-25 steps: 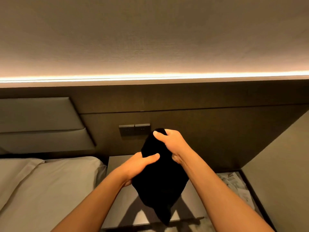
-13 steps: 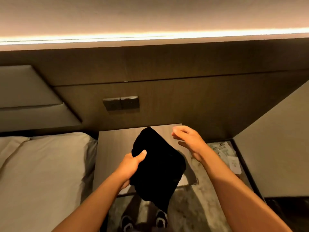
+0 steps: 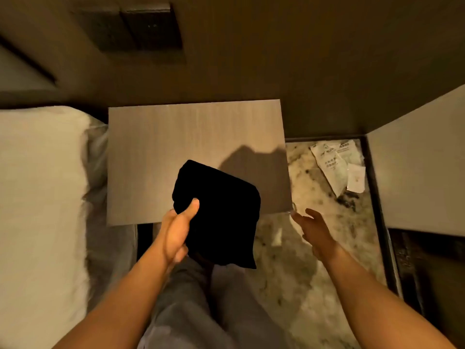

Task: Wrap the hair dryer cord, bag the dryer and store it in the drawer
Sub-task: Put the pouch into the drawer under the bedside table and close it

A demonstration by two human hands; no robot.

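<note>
A black cloth bag [image 3: 221, 212] hangs in front of me over the front edge of the bedside table [image 3: 176, 137]. My left hand [image 3: 176, 233] grips the bag's left side, thumb on top. The hair dryer itself is hidden; whatever is in the bag cannot be seen. My right hand [image 3: 314, 230] is apart from the bag, to its right and low beside the table's front right corner, fingers spread and holding nothing. No drawer front shows from this angle.
A bed with white bedding [image 3: 42, 197] lies to the left of the table. Papers [image 3: 337, 167] lie on the marbled floor [image 3: 302, 248] to the right. A light panel [image 3: 422, 167] stands at far right. Wall switches [image 3: 130, 28] sit above the table. My legs [image 3: 191, 303] are below.
My right hand let go of the bag and dropped to the right near the table corner. The view tilted down, and the left hand lowered the bag toward the table's front edge.
</note>
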